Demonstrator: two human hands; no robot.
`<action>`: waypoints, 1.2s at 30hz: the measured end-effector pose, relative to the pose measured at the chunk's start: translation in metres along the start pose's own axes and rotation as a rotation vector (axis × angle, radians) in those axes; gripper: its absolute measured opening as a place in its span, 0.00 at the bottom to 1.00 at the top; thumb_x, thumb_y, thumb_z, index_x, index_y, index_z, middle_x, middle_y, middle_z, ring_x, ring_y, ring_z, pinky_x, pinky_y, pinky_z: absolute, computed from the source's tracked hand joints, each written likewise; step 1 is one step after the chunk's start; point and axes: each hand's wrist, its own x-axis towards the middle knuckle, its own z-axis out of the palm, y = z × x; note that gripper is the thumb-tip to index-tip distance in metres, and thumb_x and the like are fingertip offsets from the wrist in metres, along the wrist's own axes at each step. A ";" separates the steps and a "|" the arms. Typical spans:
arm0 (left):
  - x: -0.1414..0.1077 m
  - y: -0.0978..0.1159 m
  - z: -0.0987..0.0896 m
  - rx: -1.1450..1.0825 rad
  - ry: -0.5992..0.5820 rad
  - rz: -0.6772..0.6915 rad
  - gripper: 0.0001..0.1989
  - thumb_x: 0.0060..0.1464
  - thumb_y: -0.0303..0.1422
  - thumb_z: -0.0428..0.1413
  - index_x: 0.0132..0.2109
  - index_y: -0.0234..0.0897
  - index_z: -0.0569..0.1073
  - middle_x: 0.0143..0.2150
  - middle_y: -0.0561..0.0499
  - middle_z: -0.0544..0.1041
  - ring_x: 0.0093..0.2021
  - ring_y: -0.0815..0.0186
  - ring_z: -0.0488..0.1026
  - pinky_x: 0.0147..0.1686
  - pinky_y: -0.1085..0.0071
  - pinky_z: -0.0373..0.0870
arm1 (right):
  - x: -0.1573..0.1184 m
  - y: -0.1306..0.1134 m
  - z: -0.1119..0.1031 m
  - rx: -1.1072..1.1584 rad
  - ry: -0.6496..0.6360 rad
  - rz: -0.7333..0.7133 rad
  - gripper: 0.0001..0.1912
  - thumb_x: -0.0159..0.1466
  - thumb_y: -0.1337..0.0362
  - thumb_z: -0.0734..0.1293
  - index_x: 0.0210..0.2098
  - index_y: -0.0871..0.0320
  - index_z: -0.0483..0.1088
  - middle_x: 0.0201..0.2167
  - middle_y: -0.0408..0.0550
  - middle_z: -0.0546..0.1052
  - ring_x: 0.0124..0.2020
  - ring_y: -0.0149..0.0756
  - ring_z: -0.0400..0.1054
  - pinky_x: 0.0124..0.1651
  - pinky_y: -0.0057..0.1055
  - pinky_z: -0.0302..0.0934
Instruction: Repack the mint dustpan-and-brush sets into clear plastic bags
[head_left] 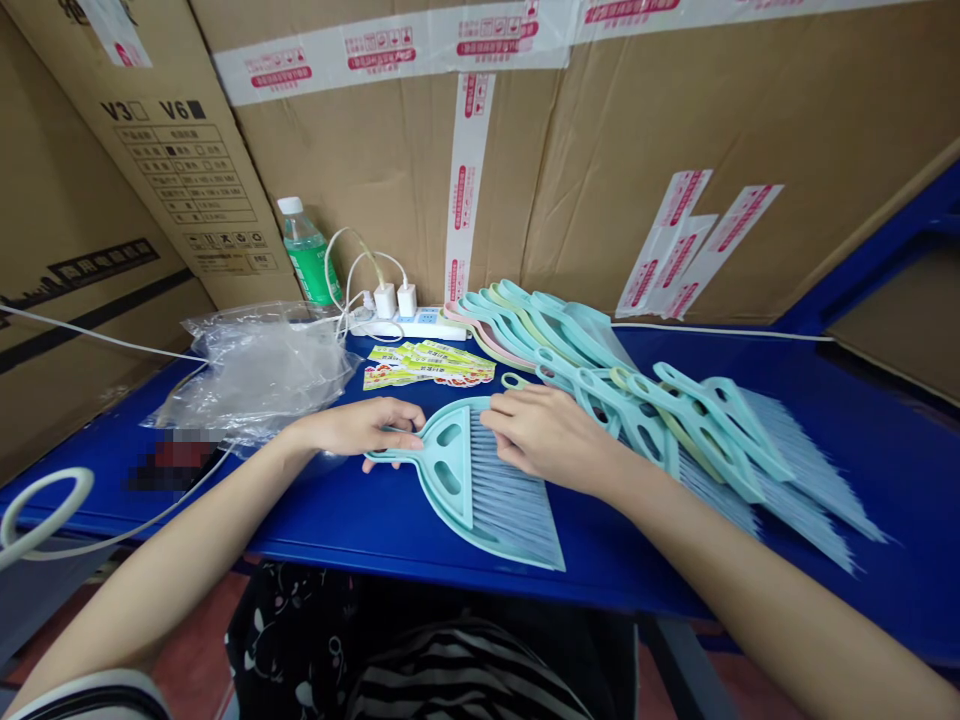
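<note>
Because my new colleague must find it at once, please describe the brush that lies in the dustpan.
On the blue table, look near the front edge, where the left hand grips the handle of a pale turquoise dustpan. The brush lies inside it, its grey-blue bristles pointing right. Unlike the heaped brushes further right, this one sits in a held dustpan.
</note>
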 end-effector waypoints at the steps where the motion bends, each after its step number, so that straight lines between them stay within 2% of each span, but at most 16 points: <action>1: 0.000 0.000 0.000 0.001 0.001 -0.003 0.18 0.58 0.47 0.55 0.36 0.34 0.67 0.26 0.56 0.68 0.21 0.74 0.67 0.13 0.82 0.62 | 0.000 0.002 0.000 -0.008 0.004 0.011 0.08 0.56 0.75 0.63 0.29 0.58 0.70 0.26 0.45 0.74 0.28 0.36 0.68 0.33 0.32 0.52; 4: 0.000 -0.002 -0.001 0.017 -0.002 -0.007 0.18 0.58 0.47 0.55 0.37 0.34 0.67 0.26 0.56 0.69 0.21 0.75 0.67 0.13 0.83 0.61 | -0.002 0.007 -0.001 -0.003 0.037 0.064 0.08 0.59 0.75 0.62 0.29 0.58 0.70 0.26 0.47 0.75 0.29 0.36 0.68 0.33 0.32 0.52; 7: 0.000 -0.002 -0.001 0.021 -0.003 -0.002 0.17 0.59 0.46 0.55 0.37 0.34 0.67 0.26 0.57 0.69 0.21 0.76 0.67 0.14 0.84 0.61 | -0.003 0.008 -0.003 0.119 0.055 0.092 0.11 0.65 0.72 0.59 0.31 0.59 0.71 0.28 0.47 0.76 0.30 0.36 0.69 0.34 0.31 0.54; 10: 0.000 -0.001 -0.001 0.004 -0.002 0.001 0.17 0.59 0.45 0.55 0.37 0.34 0.67 0.26 0.57 0.68 0.21 0.76 0.66 0.14 0.83 0.62 | -0.003 0.004 -0.005 0.299 0.040 0.060 0.08 0.68 0.66 0.61 0.37 0.59 0.72 0.32 0.47 0.77 0.33 0.37 0.70 0.37 0.31 0.58; 13: 0.000 0.000 0.000 0.007 0.003 0.009 0.17 0.58 0.45 0.56 0.37 0.33 0.68 0.26 0.57 0.67 0.20 0.76 0.65 0.13 0.82 0.61 | -0.002 -0.001 -0.003 0.378 0.023 0.006 0.06 0.66 0.63 0.65 0.37 0.58 0.72 0.33 0.46 0.77 0.34 0.38 0.70 0.38 0.33 0.59; 18: 0.000 -0.001 -0.001 0.000 0.002 0.015 0.17 0.58 0.45 0.56 0.37 0.33 0.68 0.25 0.57 0.67 0.20 0.75 0.66 0.13 0.82 0.62 | 0.001 -0.003 0.007 0.391 0.024 -0.030 0.04 0.66 0.67 0.65 0.35 0.58 0.71 0.32 0.47 0.76 0.35 0.37 0.69 0.40 0.33 0.59; 23: 0.000 -0.001 -0.001 0.017 -0.001 0.015 0.17 0.59 0.46 0.55 0.37 0.33 0.67 0.26 0.57 0.68 0.20 0.76 0.65 0.13 0.82 0.62 | 0.002 -0.005 0.013 0.300 0.084 -0.066 0.10 0.68 0.67 0.62 0.30 0.58 0.69 0.29 0.46 0.74 0.32 0.36 0.66 0.36 0.32 0.55; 28: 0.000 -0.001 -0.001 0.036 -0.001 0.019 0.17 0.59 0.46 0.54 0.37 0.34 0.67 0.26 0.58 0.67 0.20 0.76 0.65 0.13 0.82 0.62 | 0.002 -0.007 0.014 0.301 0.079 -0.038 0.12 0.70 0.68 0.58 0.30 0.58 0.66 0.27 0.46 0.71 0.30 0.36 0.62 0.34 0.33 0.54; 32: 0.000 -0.001 0.000 0.036 0.002 0.012 0.18 0.59 0.47 0.54 0.37 0.34 0.67 0.25 0.58 0.66 0.20 0.75 0.65 0.13 0.82 0.61 | 0.003 -0.008 0.012 0.379 0.067 -0.017 0.12 0.70 0.69 0.55 0.30 0.57 0.63 0.28 0.47 0.69 0.32 0.37 0.61 0.35 0.34 0.54; 36: -0.001 -0.001 -0.001 0.028 0.001 0.011 0.17 0.59 0.46 0.54 0.37 0.34 0.67 0.25 0.58 0.66 0.20 0.75 0.65 0.13 0.82 0.61 | 0.004 -0.011 0.011 0.604 0.059 0.011 0.11 0.69 0.69 0.55 0.30 0.55 0.57 0.31 0.46 0.66 0.33 0.36 0.59 0.36 0.33 0.55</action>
